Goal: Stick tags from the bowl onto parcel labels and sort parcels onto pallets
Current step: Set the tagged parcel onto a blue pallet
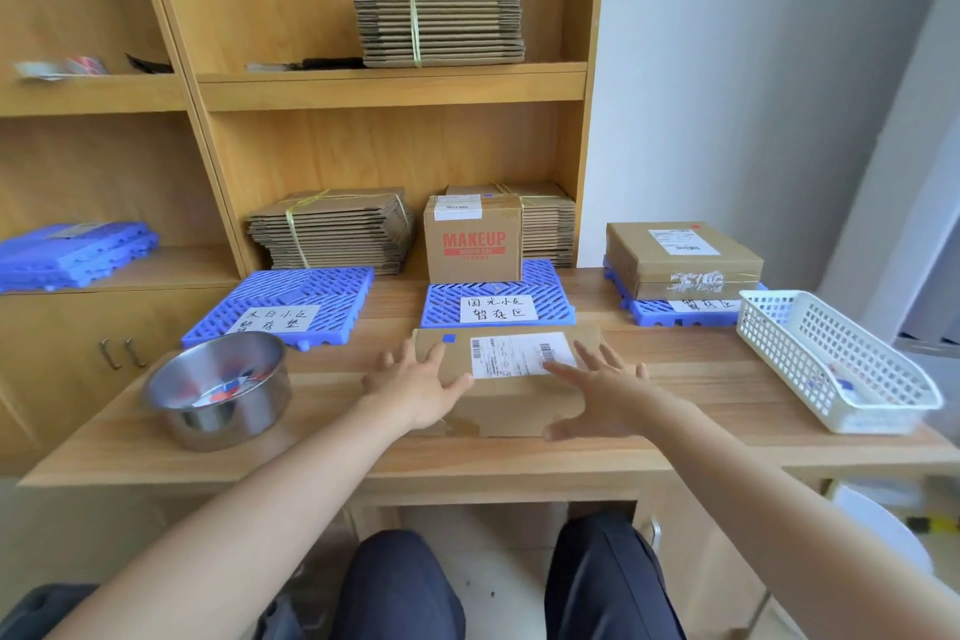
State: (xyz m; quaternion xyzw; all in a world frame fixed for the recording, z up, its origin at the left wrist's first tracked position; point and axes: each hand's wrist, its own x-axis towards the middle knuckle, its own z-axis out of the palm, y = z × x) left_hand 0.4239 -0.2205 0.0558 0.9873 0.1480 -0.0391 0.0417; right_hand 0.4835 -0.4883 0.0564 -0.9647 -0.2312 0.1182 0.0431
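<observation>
Cardboard parcel (514, 405) sits mid-desk (675, 437) near the front edge, blue tag (449, 338) at its far-left corner, left hand (415, 390) and right hand (608, 395) splayed flat, gripping nothing; an open-palmed lift may slip.

Bright, even daylight, strongest on the white wall (727, 68) to the right. Shadows soft beneath the worktop (675, 379). Dull reflections inside the steel bowl (234, 411). The shelving uprights (179, 68) bow toward the left edge; corners soft, slightly smeared.
</observation>
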